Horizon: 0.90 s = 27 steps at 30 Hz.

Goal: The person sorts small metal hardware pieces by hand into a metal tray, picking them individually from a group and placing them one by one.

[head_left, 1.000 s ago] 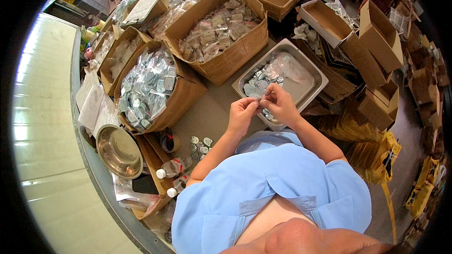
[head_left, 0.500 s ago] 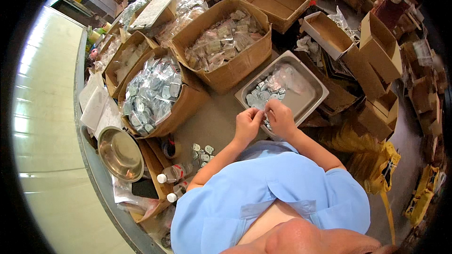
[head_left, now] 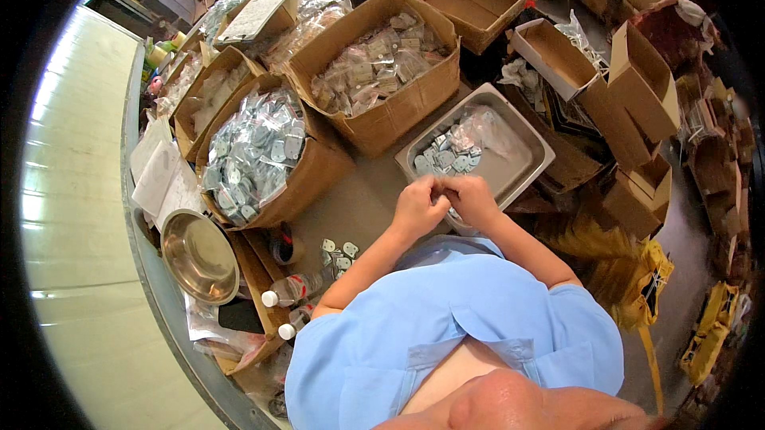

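Note:
Over the near left part of a rectangular metal tray (head_left: 532,179), my left hand (head_left: 420,207) and my right hand (head_left: 472,200) meet with their fingertips together. Both are closed in a pinch, and whatever lies between the fingers is hidden. Inside the tray, small grey metal plates (head_left: 446,154) are heaped to the left, with clear plastic bags (head_left: 492,129) beside and beyond them. More loose metal plates (head_left: 341,253) lie on the table by my left forearm.
Cardboard boxes of bagged metal plates (head_left: 259,151) and other bagged parts (head_left: 378,67) stand left and beyond. A steel bowl (head_left: 199,257) and plastic bottles (head_left: 291,290) are at left. Small open cartons (head_left: 558,59) crowd the right, above a yellow-wrapped bundle (head_left: 649,282).
My hands have drawn closer together, with the left one turned more over the fingertips. The plates and boxes stay where they were.

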Available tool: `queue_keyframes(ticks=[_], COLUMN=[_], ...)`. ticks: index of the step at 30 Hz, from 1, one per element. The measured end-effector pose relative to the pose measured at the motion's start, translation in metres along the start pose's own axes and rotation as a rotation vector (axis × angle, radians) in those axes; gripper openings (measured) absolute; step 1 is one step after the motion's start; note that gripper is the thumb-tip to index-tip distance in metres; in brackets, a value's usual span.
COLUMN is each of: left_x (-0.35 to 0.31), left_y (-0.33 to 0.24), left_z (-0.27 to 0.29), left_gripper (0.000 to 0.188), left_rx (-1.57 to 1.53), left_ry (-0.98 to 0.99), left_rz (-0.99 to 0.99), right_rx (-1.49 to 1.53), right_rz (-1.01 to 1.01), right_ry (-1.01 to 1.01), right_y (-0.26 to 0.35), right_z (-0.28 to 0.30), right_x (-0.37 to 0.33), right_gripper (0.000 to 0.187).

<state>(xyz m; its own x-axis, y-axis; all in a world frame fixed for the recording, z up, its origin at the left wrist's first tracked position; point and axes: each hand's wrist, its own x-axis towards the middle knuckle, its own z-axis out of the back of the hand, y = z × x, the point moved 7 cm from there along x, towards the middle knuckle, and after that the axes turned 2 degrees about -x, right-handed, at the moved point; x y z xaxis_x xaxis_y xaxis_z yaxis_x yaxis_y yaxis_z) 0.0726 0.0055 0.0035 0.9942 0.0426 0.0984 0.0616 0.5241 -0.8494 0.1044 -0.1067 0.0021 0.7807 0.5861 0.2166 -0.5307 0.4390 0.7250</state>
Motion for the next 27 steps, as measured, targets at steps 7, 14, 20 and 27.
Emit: queue_keyframes(ticks=[7,14,20,27], left_x=[-0.027,-0.036,-0.038,-0.037], left_y=[0.002,0.075,0.075,0.08], left_z=[-0.008,-0.003,-0.004,-0.016], left_gripper=[0.053,0.046,0.052,0.053], left_rx=[0.283,-0.39,-0.345,-0.372], left_ry=[-0.022,-0.04,-0.042,-0.004], left_rz=[-0.221,0.289,0.254,0.254], right_rx=[-0.013,-0.061,-0.313,-0.3], right_rz=[-0.012,-0.507,-0.694,-0.525], right_ry=[0.148,0.003,0.183,0.288], right_y=[0.003,-0.142,-0.152,-0.15], right_z=[-0.025,-0.022,-0.036,-0.05], right_x=[-0.008,0.01,0.002,-0.007], right_gripper=[0.024,0.024,0.069,0.053])
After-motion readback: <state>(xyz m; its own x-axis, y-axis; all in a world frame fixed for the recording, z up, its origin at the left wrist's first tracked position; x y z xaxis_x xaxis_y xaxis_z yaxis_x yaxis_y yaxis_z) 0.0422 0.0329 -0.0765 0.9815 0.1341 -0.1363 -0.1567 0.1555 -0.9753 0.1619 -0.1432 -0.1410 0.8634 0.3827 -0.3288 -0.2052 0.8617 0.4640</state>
